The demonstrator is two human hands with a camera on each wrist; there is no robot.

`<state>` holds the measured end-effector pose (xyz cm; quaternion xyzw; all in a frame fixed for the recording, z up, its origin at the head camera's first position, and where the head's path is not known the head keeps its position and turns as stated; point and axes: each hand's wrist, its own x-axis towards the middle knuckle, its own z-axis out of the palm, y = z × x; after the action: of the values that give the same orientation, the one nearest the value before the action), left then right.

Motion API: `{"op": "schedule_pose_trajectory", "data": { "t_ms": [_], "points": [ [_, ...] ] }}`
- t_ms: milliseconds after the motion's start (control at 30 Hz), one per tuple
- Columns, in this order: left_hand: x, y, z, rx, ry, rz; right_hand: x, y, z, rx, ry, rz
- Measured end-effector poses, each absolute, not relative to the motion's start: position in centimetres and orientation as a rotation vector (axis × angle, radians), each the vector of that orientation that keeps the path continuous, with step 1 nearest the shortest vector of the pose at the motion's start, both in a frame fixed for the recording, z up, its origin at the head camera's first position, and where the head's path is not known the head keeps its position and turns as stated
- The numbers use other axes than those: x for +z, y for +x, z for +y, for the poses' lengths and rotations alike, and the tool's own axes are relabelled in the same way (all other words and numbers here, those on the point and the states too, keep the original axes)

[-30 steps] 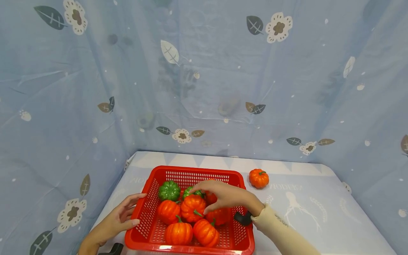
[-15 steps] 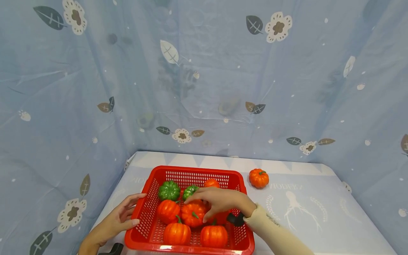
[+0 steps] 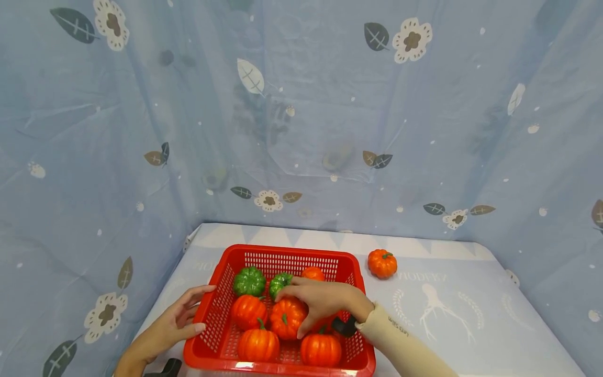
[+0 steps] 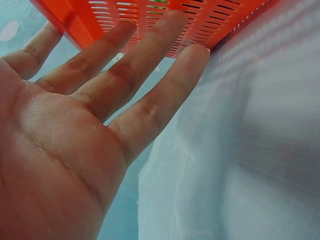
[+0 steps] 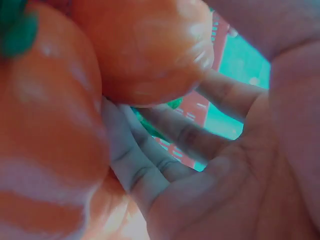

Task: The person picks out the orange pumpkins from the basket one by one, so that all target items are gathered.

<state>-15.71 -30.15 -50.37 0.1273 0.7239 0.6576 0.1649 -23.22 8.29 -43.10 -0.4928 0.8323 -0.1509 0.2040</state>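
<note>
Head view: my right hand (image 3: 326, 299) curls round the middle orange pumpkin (image 3: 291, 323), inside red basket (image 3: 215, 327); my left hand (image 3: 176, 322), fingers extended, touches basket's left side. Another pumpkin (image 3: 382, 264) sits outside, right of basket.

Sleeve (image 3: 405, 348), lower right: cream, long, small dark lettering (image 3: 398, 325) near cuff (image 3: 369, 322). Right wrist camera (image 3: 345, 325), below centre: black, rounded. Left wrist camera (image 3: 169, 368), bottom left: black. Left hand (image 3: 181, 317), right hand (image 3: 320, 297): bare.

This is a curtained booth, shown by blue flower-and-leaf-printed fabric curtains (image 3: 311, 125) left, far and right of a pale cloth-covered counter (image 3: 476, 293).
</note>
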Motion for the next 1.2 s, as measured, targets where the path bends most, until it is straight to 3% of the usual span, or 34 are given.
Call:
{"op": "schedule_pose_trajectory", "data": {
  "t_ms": [633, 1200],
  "points": [
    [-50.0, -15.7, -30.1, 1.868, 0.377, 2.069, -42.3, -23.4, 9.7, -0.766, -1.404, 2.378],
    [-49.8, -15.7, -29.8, 1.852, 0.367, 2.097, -40.9, -23.5, 12.6, -1.035, -1.238, 2.428]
  ]
}}
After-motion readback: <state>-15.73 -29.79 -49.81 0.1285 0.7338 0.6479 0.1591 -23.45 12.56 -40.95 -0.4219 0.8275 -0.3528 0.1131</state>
